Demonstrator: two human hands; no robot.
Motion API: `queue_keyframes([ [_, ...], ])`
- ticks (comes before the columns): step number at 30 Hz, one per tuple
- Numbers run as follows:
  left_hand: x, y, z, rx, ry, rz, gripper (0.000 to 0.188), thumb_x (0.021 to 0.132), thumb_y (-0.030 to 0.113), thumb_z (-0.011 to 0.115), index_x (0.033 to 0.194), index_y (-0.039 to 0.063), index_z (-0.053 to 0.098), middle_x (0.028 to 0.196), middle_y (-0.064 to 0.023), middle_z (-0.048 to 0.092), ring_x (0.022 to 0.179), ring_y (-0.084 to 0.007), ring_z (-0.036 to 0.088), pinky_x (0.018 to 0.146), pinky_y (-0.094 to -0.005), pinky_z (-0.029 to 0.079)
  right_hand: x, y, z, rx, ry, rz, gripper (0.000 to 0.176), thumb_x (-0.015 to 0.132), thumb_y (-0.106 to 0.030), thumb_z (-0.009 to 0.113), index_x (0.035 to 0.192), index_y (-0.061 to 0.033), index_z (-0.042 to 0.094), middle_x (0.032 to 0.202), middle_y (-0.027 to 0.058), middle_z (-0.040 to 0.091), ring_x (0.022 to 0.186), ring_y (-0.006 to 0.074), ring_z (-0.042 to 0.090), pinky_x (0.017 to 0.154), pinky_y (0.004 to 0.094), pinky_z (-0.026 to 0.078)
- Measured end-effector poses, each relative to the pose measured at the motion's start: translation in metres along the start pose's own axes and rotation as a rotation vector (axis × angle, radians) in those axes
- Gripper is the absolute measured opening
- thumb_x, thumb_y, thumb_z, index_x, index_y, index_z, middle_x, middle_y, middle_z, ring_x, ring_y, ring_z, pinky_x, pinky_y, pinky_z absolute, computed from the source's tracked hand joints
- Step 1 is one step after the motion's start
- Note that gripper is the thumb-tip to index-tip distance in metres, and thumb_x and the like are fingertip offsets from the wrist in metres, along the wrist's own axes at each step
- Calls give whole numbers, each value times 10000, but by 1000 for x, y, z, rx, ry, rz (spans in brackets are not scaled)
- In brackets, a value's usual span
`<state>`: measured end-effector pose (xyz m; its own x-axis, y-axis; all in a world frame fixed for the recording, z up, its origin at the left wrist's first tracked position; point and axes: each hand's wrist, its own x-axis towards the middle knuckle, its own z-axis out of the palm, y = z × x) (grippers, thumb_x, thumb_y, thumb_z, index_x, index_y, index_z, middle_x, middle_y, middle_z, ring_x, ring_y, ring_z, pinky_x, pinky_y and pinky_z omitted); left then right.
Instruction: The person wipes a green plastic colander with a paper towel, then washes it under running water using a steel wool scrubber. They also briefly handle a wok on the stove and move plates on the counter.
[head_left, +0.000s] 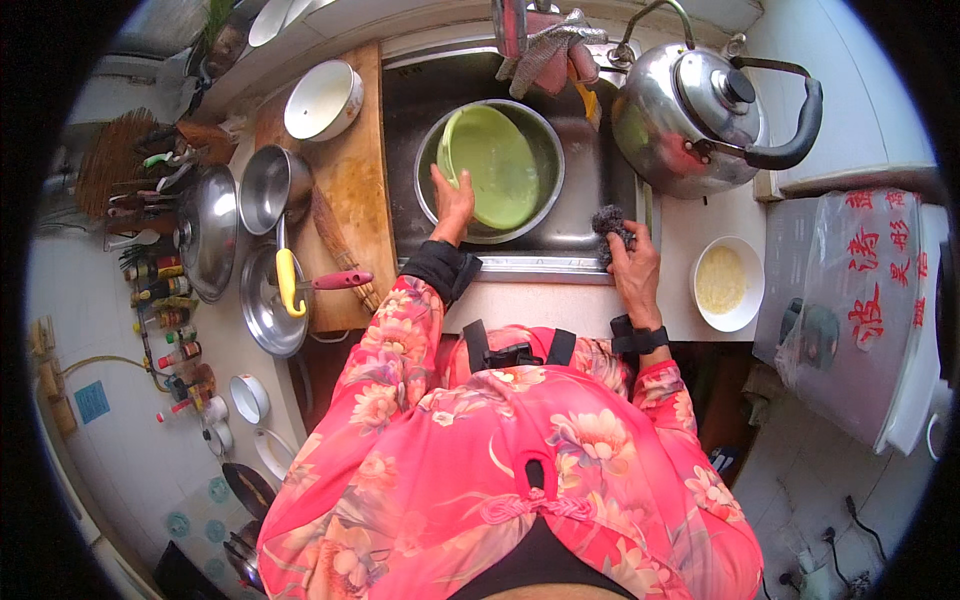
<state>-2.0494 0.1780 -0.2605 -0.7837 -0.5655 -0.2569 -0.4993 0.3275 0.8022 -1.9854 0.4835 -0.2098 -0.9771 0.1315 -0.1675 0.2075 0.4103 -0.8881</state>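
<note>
My left hand (453, 201) grips the near left rim of a green plastic bowl (495, 169), which is tilted inside a round stainless steel basin (553, 176). The basin stands in a metal sink (581, 191). A dark scouring ball (611, 223) is pinched in the fingers of my right hand (636, 259), at the sink's front right corner. Part of the basin's inside is hidden behind the green bowl.
A steel kettle (690, 120) stands right of the sink, with a white bowl of pale yellow food (721, 283) nearer me. On the left are a wooden board (352, 202), a white enamel bowl (324, 100) and a saucepan (266, 187). Gloves (551, 56) hang by the faucet (510, 26).
</note>
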Motion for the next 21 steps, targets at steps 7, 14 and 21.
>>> queue_keyframes([
  [7, -30, 18, -42, -578, -346, -322, 526, 997, 416, 402, 1435, 183, 227, 1379, -142, 425, 1126, -328, 555, 766, -550, 527, 2, -41, -6, 127, -113, 33, 306, 877, -198, 632, 1138, -51, 569, 728, 138, 640, 567, 186, 609, 554, 347, 488],
  [14, -75, 19, -69, -864, -384, -321, 469, 983, 404, 478, 1337, 99, 432, 1212, -61, 592, 1049, -214, 610, 815, -444, 531, 27, -119, 19, -302, -309, -658, 252, 839, -171, 631, 1058, -65, 564, 848, 182, 656, 800, 373, 635, 676, 430, 495],
  [21, -107, 18, -72, -975, -361, -116, 482, 979, 363, 501, 1366, 96, 393, 1244, -73, 537, 1110, -200, 539, 896, -354, 478, 16, -139, 71, -916, -878, -797, 114, 772, -76, 548, 861, -30, 600, 750, 193, 631, 752, 385, 641, 659, 466, 507],
])
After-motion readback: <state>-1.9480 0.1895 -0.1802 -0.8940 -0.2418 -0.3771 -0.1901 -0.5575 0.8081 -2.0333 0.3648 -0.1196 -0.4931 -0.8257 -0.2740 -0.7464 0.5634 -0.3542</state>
